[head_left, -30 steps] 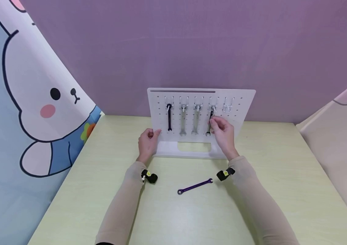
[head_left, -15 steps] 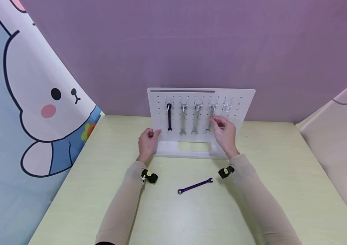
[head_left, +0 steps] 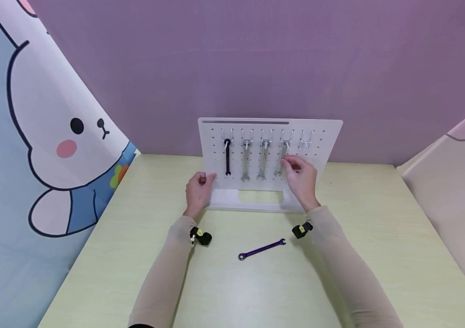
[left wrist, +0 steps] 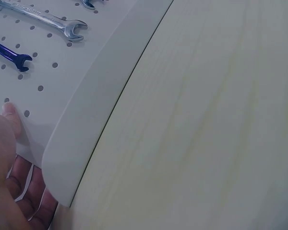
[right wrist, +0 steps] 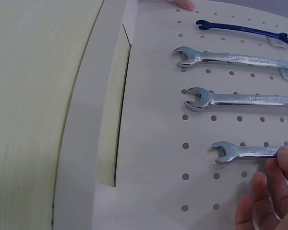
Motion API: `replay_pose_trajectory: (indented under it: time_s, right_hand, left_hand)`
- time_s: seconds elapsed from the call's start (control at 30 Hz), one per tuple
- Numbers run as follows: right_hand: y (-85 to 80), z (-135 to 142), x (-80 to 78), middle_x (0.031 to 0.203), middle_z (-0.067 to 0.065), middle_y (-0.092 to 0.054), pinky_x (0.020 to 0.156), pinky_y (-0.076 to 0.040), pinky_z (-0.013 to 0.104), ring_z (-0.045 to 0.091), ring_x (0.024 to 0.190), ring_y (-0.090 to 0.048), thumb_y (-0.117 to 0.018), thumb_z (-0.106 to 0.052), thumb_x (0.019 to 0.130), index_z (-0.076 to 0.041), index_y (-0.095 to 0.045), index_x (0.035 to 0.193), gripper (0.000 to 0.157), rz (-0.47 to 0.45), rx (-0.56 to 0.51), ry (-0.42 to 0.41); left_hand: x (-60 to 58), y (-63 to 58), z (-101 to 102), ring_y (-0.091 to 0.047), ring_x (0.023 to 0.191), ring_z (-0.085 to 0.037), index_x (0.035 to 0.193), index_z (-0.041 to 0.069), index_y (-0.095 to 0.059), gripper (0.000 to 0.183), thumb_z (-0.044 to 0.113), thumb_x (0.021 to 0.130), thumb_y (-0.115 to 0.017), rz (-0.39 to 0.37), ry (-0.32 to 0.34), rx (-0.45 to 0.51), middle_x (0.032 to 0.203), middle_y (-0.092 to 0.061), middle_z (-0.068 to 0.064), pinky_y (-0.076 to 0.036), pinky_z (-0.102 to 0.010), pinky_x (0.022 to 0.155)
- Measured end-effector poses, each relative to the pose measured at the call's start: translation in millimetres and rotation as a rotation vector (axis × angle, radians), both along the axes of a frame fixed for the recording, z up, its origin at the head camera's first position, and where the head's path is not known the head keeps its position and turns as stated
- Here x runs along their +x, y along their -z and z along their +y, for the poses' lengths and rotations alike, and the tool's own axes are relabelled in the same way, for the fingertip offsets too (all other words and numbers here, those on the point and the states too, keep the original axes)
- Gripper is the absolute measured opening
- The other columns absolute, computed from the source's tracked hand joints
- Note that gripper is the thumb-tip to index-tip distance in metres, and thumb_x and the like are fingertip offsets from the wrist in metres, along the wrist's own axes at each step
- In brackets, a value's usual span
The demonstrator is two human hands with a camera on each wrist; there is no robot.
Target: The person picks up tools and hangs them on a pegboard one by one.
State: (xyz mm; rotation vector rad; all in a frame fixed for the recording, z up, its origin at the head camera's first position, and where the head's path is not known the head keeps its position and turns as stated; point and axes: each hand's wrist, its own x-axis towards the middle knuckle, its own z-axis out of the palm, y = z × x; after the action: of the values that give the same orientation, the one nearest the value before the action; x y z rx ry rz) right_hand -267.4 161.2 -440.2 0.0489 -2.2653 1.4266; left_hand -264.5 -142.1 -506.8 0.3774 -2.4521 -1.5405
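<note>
My left hand [head_left: 198,191] grips the left edge of a white pegboard [head_left: 318,159], thumb on the front and other fingers behind it, as the left wrist view shows. A silver combination wrench [right wrist: 237,152] hangs from a hook on the board's right side, and my right hand [head_left: 303,182] pinches its shank between thumb and finger. Left of it hang two more silver wrenches, a lower one [right wrist: 240,99] and an upper one [right wrist: 225,58] in the right wrist view. A dark blue wrench [right wrist: 245,29] hangs farthest left.
A purple combination wrench [head_left: 262,249] lies on the pale wooden table [head_left: 232,291] in front of the board. At the right end of the hook row is a hook [head_left: 305,141] with no wrench on it. A purple backdrop [head_left: 257,68] stands behind the board.
The wrench at my right hand looked dark one second ago and now looks pale silver, its lower end slightly higher. My left hand keeps its place on the board.
</note>
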Motion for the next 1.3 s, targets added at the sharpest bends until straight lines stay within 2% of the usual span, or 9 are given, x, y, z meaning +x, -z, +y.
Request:
replay_pose_trajectory:
  time_s: [0.37, 0.6, 0.87, 1.3]
  right_hand:
    - [3.0, 0.0, 1.1, 0.106, 0.015, -0.081, 0.071, -0.048, 0.013, 0.016, 0.084, -0.066, -0.076, -0.015, 0.100, -0.003, -0.079, 0.111, 0.017, 0.022, -0.005, 0.004]
    - [2.3, 0.7, 2.3, 0.106, 0.014, -0.081, 0.072, -0.047, 0.015, 0.016, 0.084, -0.065, -0.077, -0.016, 0.098, -0.004, -0.079, 0.110, 0.017, 0.000, -0.001, 0.004]
    - [4.6, 1.4, 0.8, 0.101, 0.014, -0.081, 0.070, -0.046, 0.015, 0.015, 0.080, -0.064, -0.078, -0.015, 0.097, -0.004, -0.080, 0.107, 0.015, 0.018, 0.006, 0.017]
    - [7.1, 2.1, 3.6, 0.101, 0.014, -0.080, 0.073, -0.046, 0.019, 0.015, 0.083, -0.063, -0.075, -0.021, 0.101, -0.005, -0.080, 0.108, 0.018, -0.022, -0.011, -0.007]
  left_hand:
    - [-1.5, 1.0, 0.6, -0.065, 0.093, -0.029, 0.107, 0.006, -0.071, 0.043, 0.048, 0.101, -0.071, 0.019, -0.002, 0.006, 0.105, -0.074, -0.015, -0.052, -0.043, 0.088]
    - [-1.2, 2.2, 0.6, -0.064, 0.093, -0.028, 0.108, 0.006, -0.070, 0.043, 0.049, 0.102, -0.071, 0.014, -0.002, 0.000, 0.106, -0.074, -0.014, -0.051, -0.043, 0.088]
    - [-2.6, 3.2, 0.2, -0.063, 0.091, -0.028, 0.107, 0.006, -0.071, 0.043, 0.048, 0.101, -0.071, 0.019, 0.000, 0.003, 0.103, -0.074, -0.013, -0.050, -0.040, 0.084]
    - [-2.4, 2.8, -0.8, -0.065, 0.092, -0.028, 0.108, 0.006, -0.071, 0.044, 0.049, 0.101, -0.070, 0.017, 0.007, 0.006, 0.105, -0.075, -0.013, -0.051, -0.042, 0.086]
